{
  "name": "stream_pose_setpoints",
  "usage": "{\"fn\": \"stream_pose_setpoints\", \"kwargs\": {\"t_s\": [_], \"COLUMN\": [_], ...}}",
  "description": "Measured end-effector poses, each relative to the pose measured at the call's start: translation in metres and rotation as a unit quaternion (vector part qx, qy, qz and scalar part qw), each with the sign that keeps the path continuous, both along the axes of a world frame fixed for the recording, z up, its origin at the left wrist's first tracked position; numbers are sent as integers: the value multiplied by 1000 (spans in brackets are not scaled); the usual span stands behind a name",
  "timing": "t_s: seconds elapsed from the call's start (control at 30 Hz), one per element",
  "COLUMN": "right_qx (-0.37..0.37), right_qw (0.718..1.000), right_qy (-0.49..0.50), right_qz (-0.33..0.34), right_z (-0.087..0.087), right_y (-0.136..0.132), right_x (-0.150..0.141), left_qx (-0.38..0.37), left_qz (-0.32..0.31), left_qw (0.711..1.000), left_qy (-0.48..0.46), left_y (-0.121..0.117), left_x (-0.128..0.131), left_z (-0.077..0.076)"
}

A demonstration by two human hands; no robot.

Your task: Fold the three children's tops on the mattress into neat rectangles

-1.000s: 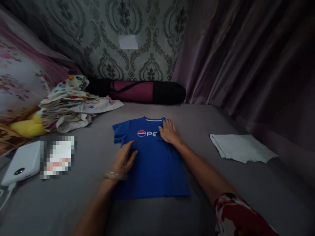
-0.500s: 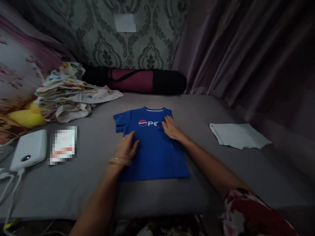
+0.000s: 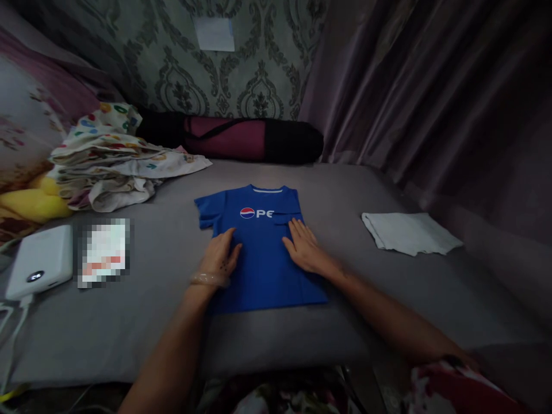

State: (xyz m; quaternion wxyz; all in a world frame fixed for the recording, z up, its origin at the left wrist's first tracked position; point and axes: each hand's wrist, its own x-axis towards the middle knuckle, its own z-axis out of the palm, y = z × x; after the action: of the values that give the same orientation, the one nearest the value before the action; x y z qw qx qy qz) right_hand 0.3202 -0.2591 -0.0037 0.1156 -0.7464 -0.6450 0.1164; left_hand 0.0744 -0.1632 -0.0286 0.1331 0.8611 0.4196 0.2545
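This is somebody's home, by the look of it a bedroom corner: scroll-patterned wallpaper (image 3: 181,77) rises ahead of me, and long mauve curtains (image 3: 366,98) hang in folds to my right. A broad grey cloth (image 3: 150,293) is spread flat, perhaps over a bed, and soft household things lie about: a heap of printed fabric (image 3: 110,158), a plump yellow thing (image 3: 37,202), a blue T-shirt (image 3: 259,259) laid out. Over to the left sits a white device (image 3: 45,256) with a cable (image 3: 18,330) plugged in

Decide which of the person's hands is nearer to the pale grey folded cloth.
Right. The right hand is on the blue short-sleeved T-shirt, left of the cloth; the left hand is farther left, at the shirt's left edge.
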Motion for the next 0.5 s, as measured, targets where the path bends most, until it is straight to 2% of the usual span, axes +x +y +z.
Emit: {"fn": "stream_pose_setpoints", "kwargs": {"t_s": [0.13, 0.33, 0.43, 0.5], "right_qx": [19, 10, 37, 48], "right_qw": [1000, 1000, 999, 997], "right_qy": [-11, -1, -12, -26], "right_qz": [3, 17, 37, 50], "right_z": [-4, 7, 7, 5], "right_y": [-21, -38, -61, -74], "right_x": [-11, -15, -20, -23], "left_qx": [6, -12, -26, -20], "left_qz": [-13, -4, 38, 106], "left_qw": [1000, 1000, 996, 973], "left_qy": [12, 5, -78, -205], "left_y": [-2, -3, -6, -8], "left_x": [1, -1, 2, 4], "left_z": [5, 12, 22, 37]}}
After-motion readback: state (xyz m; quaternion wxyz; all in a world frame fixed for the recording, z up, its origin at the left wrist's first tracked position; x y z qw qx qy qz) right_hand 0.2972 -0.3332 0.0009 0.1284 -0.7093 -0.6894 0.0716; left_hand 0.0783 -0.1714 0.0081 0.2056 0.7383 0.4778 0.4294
